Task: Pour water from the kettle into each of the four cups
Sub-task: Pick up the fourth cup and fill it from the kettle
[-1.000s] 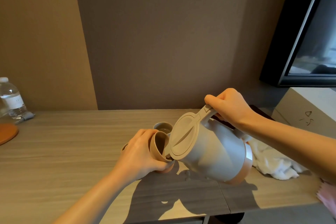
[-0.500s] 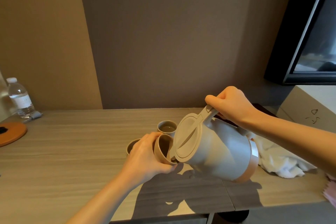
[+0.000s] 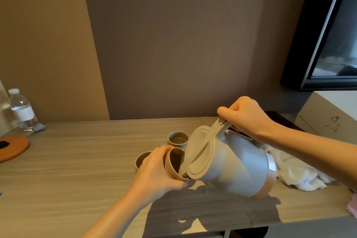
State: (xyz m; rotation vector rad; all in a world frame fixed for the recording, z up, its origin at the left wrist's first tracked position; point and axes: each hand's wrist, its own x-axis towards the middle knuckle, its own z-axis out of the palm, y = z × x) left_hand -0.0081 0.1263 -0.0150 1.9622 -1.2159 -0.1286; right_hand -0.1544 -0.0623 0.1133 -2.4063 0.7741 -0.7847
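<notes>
Little has shifted since a moment ago: right hand (image 3: 246,115) still grips the tilted grey plastic kettle (image 3: 229,162) by its handle, spout at the tilted tan cup (image 3: 174,162) clasped by left hand (image 3: 156,170), near table (image 3: 77,160) centre.

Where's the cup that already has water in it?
In the head view, the filled cup stands on the table at centre, behind the tilted cup, just left of the kettle lid.

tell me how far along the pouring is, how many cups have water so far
Done: the back cup already shows water. In hand: the left hand tilts a cup against the spout of the kettle, tipped by the right hand. Left: the cup behind the left hand looks unfilled; a fourth cup isn't visible.
</notes>
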